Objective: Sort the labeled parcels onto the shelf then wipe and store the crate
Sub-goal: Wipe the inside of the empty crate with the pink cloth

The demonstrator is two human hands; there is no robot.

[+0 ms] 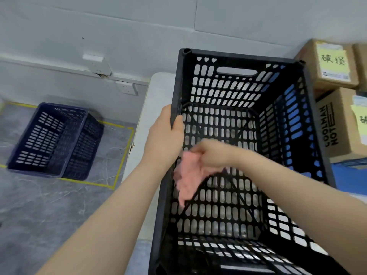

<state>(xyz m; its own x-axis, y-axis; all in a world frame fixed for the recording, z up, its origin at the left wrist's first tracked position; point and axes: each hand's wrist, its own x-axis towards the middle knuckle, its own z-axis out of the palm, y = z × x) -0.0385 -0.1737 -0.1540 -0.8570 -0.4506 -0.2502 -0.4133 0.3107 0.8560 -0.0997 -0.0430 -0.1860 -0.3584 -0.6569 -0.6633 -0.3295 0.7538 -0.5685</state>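
While the left grip point(166, 132) curled round the left rim of the crate point(238, 54) on the bench point(158, 90), the right grip point(212, 153) pinched a pink cloth point(187, 177) inside, just beside that same wall.

Upper cardboard box point(317, 76), 2 o'clock: yellow note point(332, 58), handwritten "破损"; printed strip point(335, 75) below it illegible. Lower cardboard box point(341, 135), 3 o'clock: black print "COOLMAN NOT"; second yellow note point(360, 118) cut off, unreadable.

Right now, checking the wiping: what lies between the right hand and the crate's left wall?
A pink cloth, gripped by the right hand, inside the black crate; seen in head view.
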